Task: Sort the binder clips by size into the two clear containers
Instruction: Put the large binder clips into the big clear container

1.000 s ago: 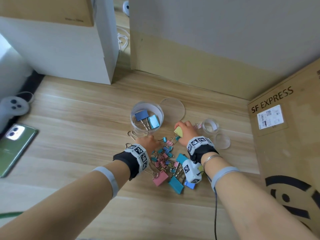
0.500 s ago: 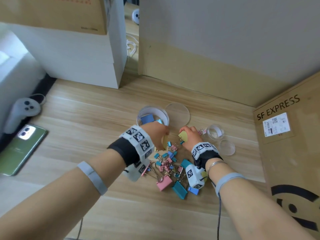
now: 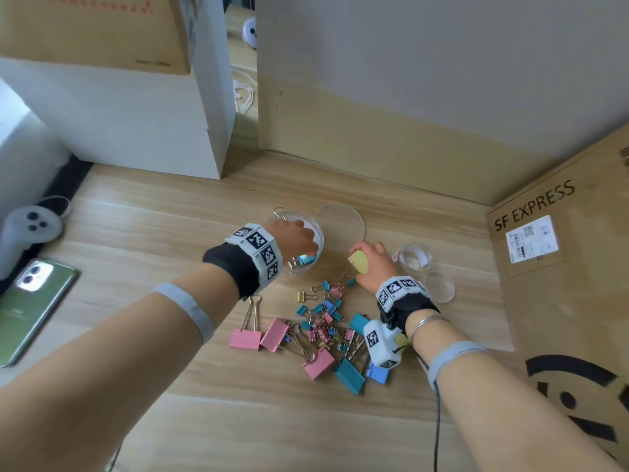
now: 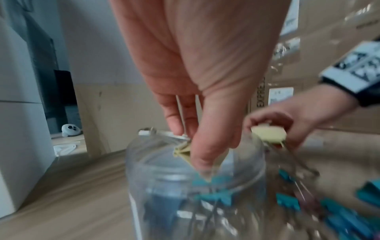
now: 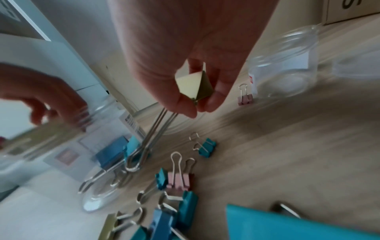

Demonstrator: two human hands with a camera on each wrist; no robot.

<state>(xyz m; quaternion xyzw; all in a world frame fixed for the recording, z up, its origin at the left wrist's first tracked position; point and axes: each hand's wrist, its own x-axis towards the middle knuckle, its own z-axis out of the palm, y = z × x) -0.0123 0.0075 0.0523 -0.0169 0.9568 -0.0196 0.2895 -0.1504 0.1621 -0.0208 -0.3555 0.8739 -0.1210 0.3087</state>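
Note:
A pile of pink, blue, teal and yellow binder clips (image 3: pixel 323 321) of two sizes lies on the wooden floor. My left hand (image 3: pixel 306 247) (image 4: pixel 191 146) hovers over the mouth of the large clear container (image 3: pixel 318 235) (image 4: pixel 185 186) and pinches a large yellow binder clip (image 4: pixel 182 150); blue clips lie inside. My right hand (image 3: pixel 366 264) (image 5: pixel 195 104) pinches another large yellow clip (image 3: pixel 357 262) (image 5: pixel 194 86) between the two containers, its wire handles hanging down. The small clear container (image 3: pixel 413 257) (image 5: pixel 285 68) stands to the right, with a small pink clip (image 5: pixel 244 99) beside it.
The large lid (image 3: pixel 340 224) lies behind the containers, the small lid (image 3: pixel 439 287) at the right. An SF Express carton (image 3: pixel 561 267) walls the right side. A phone (image 3: pixel 34 304) and a white controller (image 3: pixel 29 226) lie at the left, by a white box (image 3: pixel 136 114).
My left hand has risen from the pile with a yellow clip and moved forward over the large container. My right hand stays near the same spot with its yellow clip.

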